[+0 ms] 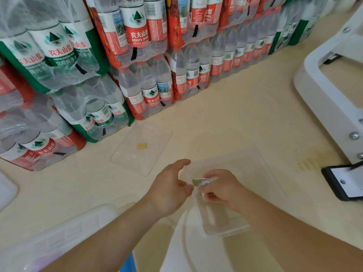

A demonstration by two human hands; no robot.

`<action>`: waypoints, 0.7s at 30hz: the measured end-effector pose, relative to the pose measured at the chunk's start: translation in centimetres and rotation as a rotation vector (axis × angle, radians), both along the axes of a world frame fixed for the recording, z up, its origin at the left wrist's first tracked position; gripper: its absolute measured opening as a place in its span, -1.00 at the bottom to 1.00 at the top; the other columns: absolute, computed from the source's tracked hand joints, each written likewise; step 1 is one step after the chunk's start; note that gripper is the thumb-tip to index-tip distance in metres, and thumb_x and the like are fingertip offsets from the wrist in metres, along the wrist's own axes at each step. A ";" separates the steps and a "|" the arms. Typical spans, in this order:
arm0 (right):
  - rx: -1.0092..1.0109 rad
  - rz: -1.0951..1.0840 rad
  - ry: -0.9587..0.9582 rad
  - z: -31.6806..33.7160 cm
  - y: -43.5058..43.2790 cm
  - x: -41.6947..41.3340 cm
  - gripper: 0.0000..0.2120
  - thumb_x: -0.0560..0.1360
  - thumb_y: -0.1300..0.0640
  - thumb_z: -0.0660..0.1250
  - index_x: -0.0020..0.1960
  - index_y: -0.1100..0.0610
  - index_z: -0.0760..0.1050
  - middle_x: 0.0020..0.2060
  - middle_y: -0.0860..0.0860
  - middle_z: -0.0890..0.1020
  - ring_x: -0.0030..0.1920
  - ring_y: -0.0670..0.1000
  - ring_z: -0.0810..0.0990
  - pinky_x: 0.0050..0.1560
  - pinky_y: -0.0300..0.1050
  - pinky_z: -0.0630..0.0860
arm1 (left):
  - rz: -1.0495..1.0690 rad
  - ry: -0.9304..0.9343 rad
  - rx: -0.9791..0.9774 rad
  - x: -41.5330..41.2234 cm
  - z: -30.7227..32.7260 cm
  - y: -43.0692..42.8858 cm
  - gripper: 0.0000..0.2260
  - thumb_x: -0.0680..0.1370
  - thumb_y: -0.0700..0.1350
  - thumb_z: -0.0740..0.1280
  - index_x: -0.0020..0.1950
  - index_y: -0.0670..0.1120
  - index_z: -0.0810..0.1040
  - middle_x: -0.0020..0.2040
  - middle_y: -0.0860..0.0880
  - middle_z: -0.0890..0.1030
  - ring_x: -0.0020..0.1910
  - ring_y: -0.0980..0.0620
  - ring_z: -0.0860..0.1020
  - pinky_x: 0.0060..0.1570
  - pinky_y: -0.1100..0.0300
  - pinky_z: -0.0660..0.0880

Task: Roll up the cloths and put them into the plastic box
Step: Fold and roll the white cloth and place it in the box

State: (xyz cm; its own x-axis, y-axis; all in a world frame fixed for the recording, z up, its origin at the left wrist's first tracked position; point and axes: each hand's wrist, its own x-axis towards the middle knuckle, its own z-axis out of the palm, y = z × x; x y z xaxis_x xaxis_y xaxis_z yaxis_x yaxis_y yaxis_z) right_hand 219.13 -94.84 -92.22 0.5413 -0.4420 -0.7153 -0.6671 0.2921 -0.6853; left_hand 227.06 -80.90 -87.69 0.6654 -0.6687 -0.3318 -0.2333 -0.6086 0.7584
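While the right grip (218, 186) pinches a rolled cloth (206, 181) inside the plastic box (227, 230), at its 9 o'clock side, the left grip (172, 183) clasps that side's rim. The clear lid (141, 148) lies on the floor (245, 114) at 11 o'clock, with water bottle packs (137, 55) stacked beyond it.

Rolled cloth (205, 182) (pale) — at left rim of plastic box (227, 230).

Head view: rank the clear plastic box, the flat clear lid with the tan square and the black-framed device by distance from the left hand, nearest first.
1. Clear plastic box: its left rim meets the left hand.
2. Flat clear lid: on the floor, just ahead and to the left.
3. Black-framed device: far off at the right edge.
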 end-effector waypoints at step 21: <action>0.372 0.107 -0.270 8.3 -3.8 -2.0 -0.80 0.51 0.24 0.24 0.03 0.28 0.60 -0.33 0.09 0.55 -0.48 -0.09 0.47 -0.51 -0.33 0.43 | -0.080 -0.175 -0.311 -1.7 3.9 -2.0 -0.65 0.36 0.02 0.49 0.12 0.17 0.57 -0.04 0.15 0.61 -0.05 0.20 0.54 -0.05 0.24 0.52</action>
